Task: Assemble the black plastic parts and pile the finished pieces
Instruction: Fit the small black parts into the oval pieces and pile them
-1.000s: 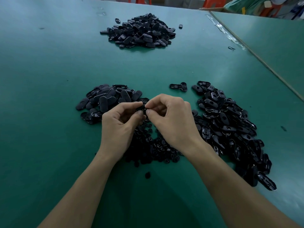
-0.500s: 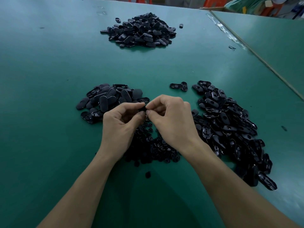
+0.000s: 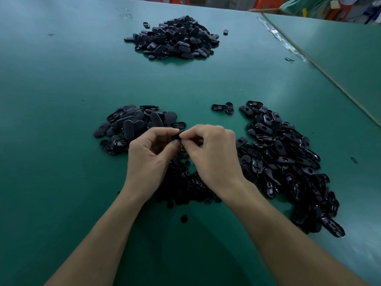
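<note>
My left hand (image 3: 149, 155) and my right hand (image 3: 214, 155) meet fingertip to fingertip above the green table (image 3: 61, 89), both pinching one small black plastic part (image 3: 179, 136) that is mostly hidden by the fingers. A heap of smooth oval covers (image 3: 132, 124) lies just left of the hands. A larger heap of hollow oval shells (image 3: 288, 162) spreads to the right. Small round black pieces (image 3: 185, 182) lie under and between my wrists. A big pile of black parts (image 3: 175, 38) sits at the far middle of the table.
Two loose shells (image 3: 223, 107) lie between the near heaps, one small piece (image 3: 184, 218) lies near my forearms, and a single part (image 3: 225, 32) rests right of the far pile. A seam (image 3: 329, 79) joins a second green table (image 3: 350, 48) at the right. Orange stools (image 3: 266, 3) stand behind.
Both hands stay together on the part, with only slight finger shifts. The heaps have not moved.
</note>
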Demonstrator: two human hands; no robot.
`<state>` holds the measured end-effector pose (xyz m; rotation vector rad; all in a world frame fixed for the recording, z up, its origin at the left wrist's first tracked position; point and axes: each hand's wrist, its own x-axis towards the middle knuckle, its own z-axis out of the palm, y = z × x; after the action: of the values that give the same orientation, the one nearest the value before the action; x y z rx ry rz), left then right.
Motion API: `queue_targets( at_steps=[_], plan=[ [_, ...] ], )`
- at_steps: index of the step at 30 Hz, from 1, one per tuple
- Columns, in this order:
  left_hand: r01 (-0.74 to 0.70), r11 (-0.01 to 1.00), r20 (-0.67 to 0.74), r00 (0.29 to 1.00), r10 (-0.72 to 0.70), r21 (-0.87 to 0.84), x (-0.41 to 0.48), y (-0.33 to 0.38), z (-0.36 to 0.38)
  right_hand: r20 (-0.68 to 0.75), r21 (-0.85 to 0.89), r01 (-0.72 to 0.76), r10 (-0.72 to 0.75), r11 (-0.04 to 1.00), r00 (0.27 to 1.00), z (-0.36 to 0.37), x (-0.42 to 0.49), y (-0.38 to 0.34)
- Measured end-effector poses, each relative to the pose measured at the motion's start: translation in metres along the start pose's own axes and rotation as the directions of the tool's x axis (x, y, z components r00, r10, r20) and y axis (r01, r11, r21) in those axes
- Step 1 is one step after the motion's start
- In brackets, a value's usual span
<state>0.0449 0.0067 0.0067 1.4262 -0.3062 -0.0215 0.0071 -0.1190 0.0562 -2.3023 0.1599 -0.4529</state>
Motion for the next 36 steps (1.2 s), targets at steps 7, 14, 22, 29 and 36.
queue_targets(
  at_steps=[7,14,22,29,36],
  plan=[
    [0.026,0.998,-0.015,1.0,-0.027,-0.055,0.0,0.0,-0.001,-0.028,-0.063,0.099,-0.101,0.993,0.994,0.003,-0.003,-0.003],
    [0.015,0.999,-0.026,1.0,-0.016,-0.039,0.0,0.003,0.001,0.033,0.08,-0.088,0.086,0.993,0.996,-0.002,0.002,-0.004],
    [-0.004,1.0,-0.002,1.0,0.004,-0.029,0.0,0.002,-0.001,0.07,0.133,-0.093,0.084,0.987,0.994,-0.003,0.002,-0.002],
    [0.02,0.997,-0.03,0.999,-0.022,-0.071,0.0,0.004,0.0,0.051,0.148,-0.038,0.03,0.988,0.998,-0.003,-0.003,-0.002],
    [0.059,0.994,-0.013,0.998,-0.061,-0.087,0.001,0.0,0.0,0.084,0.043,0.013,-0.017,0.999,0.996,-0.013,0.004,0.004]
  ],
)
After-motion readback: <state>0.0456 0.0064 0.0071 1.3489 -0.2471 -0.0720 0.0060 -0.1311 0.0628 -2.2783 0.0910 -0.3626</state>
